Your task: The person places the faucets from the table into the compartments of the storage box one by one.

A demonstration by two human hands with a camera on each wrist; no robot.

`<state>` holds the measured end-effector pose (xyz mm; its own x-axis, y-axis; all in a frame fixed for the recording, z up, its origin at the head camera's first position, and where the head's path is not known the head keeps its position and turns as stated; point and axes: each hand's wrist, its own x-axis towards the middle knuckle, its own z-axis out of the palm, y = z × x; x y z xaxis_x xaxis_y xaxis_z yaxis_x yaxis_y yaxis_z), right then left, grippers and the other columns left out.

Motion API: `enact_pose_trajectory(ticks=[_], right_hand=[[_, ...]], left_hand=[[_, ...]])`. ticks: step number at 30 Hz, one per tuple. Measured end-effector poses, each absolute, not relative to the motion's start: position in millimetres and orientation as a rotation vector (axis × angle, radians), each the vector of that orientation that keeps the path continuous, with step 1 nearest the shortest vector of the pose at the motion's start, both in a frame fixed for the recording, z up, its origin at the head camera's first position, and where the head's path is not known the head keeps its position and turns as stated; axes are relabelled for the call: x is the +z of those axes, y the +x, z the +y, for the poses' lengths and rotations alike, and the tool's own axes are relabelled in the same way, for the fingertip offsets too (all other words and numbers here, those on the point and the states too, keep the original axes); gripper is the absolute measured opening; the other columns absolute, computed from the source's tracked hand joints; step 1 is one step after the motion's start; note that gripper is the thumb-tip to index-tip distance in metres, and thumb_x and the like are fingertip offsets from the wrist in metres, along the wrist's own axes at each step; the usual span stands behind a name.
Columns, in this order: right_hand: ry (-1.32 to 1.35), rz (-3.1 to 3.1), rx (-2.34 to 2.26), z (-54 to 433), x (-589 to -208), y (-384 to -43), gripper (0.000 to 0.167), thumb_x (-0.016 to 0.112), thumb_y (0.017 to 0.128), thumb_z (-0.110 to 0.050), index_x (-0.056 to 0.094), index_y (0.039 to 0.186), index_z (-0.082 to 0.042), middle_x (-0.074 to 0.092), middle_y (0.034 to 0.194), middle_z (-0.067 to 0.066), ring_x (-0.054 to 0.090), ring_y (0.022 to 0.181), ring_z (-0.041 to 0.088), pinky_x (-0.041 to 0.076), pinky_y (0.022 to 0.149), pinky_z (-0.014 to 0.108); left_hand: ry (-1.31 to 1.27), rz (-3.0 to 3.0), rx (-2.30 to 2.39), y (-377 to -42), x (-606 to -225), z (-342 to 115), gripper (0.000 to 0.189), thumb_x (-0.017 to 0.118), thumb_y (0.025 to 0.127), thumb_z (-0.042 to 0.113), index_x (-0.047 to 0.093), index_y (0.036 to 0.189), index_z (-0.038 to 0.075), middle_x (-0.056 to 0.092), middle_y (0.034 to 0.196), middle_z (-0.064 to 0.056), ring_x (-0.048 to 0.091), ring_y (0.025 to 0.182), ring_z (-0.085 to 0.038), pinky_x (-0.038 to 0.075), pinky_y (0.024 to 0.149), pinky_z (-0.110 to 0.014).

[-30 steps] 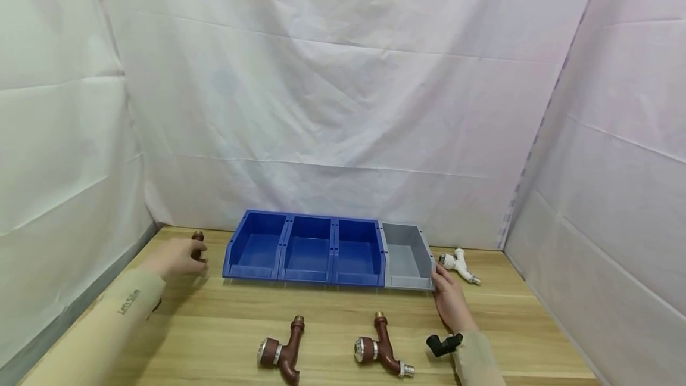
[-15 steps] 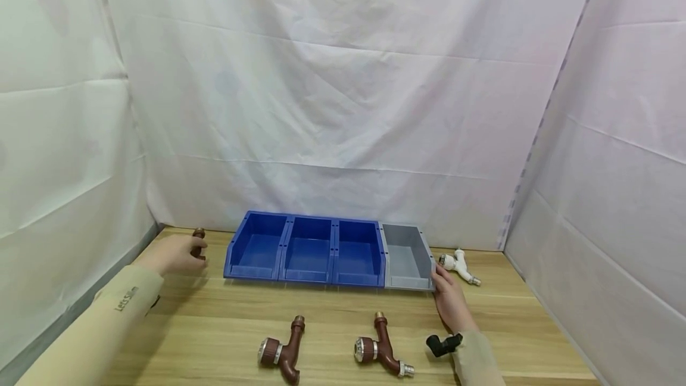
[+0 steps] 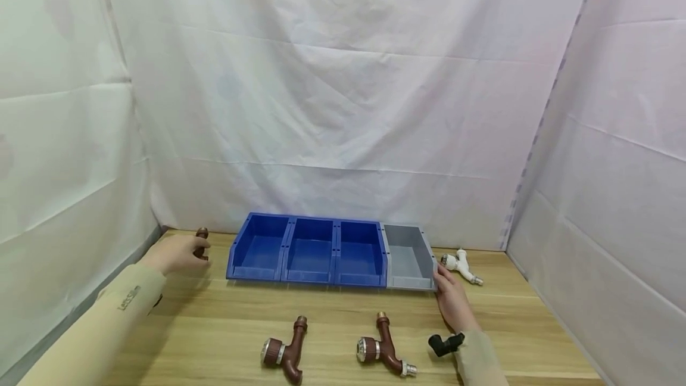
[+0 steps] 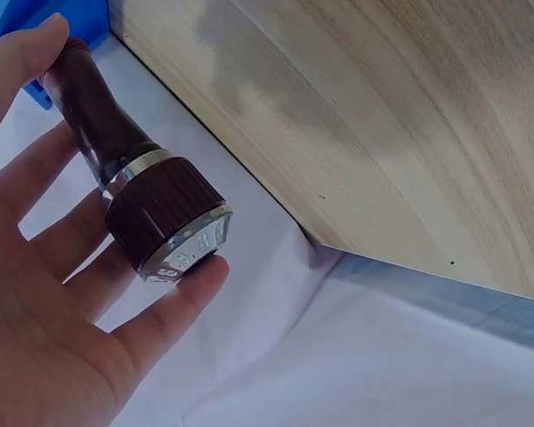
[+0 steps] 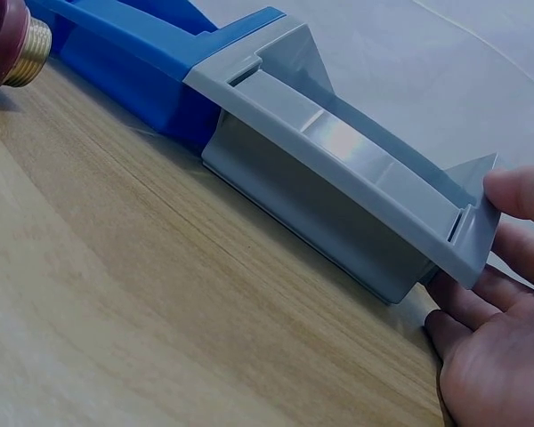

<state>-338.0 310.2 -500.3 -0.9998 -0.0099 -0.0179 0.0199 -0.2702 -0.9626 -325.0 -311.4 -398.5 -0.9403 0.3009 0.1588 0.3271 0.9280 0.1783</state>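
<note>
At the far left of the table in the head view, my left hand (image 3: 175, 254) holds a brown tap (image 4: 163, 203). The left wrist view shows the thumb at the tap's narrow end, fingers behind the body and one fingertip against its silver-faced knob. My right hand (image 3: 452, 299) grips the front right corner of the grey bin (image 5: 325, 196), thumb on the side wall and fingers underneath. This bin joins a row of blue bins (image 3: 309, 252); their insides hold nothing. Behind the right hand lies a white tap (image 3: 462, 265).
Two more brown taps lie near the front of the wooden table (image 3: 225, 332): one tap (image 3: 291, 353) left of centre, the other tap (image 3: 387, 347) with a metal spout tip. A black fitting (image 3: 446, 344) sits at the right wrist. White cloth (image 3: 343, 106) encloses the back and sides.
The view has shifted slightly, moving everything a little to the right in the picture. Both hands keep their holds on the brown tap and the grey bin.
</note>
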Motion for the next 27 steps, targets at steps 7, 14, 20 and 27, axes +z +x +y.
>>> enact_pose_trajectory(ticks=[7,14,20,27], right_hand=[[0.002,1.873,-2.491,309.5,-501.0,-336.5,0.060,0.039,0.105,-0.012,0.008,0.155,0.000,0.008,0.160,0.011,0.010,0.145,0.022,0.013,0.115,0.037],[-0.011,1.890,-2.491,311.3,-500.5,-337.8,0.059,0.040,0.105,-0.012,0.009,0.154,0.000,0.010,0.160,0.012,0.011,0.145,0.023,0.014,0.115,0.036],[-0.006,1.872,-2.508,312.2,-500.5,-338.3,0.059,0.041,0.105,-0.011,0.010,0.154,0.000,0.010,0.160,0.012,0.011,0.145,0.023,0.013,0.115,0.036],[-0.012,1.859,-2.513,310.8,-501.1,-338.5,0.060,0.041,0.105,-0.012,0.009,0.154,0.000,0.010,0.160,0.011,0.010,0.145,0.021,0.014,0.115,0.034]], left_hand=[[-0.475,-2.971,-0.315,-322.1,-396.7,-311.3,0.046,0.079,0.075,0.039,0.072,0.107,0.008,0.069,0.098,-0.013,0.065,0.083,-0.032,0.050,0.070,-0.050],[-0.461,-2.997,-0.330,-322.4,-395.0,-311.4,0.049,0.079,0.075,0.040,0.071,0.110,0.007,0.068,0.102,-0.015,0.064,0.088,-0.034,0.050,0.071,-0.052],[-0.486,-2.980,-0.325,-324.2,-398.7,-311.9,0.049,0.079,0.075,0.040,0.072,0.109,0.006,0.068,0.100,-0.015,0.065,0.087,-0.033,0.050,0.072,-0.051],[-0.462,-2.967,-0.333,-327.8,-398.5,-312.7,0.049,0.079,0.074,0.040,0.072,0.109,0.007,0.069,0.100,-0.014,0.065,0.086,-0.033,0.050,0.074,-0.052]])
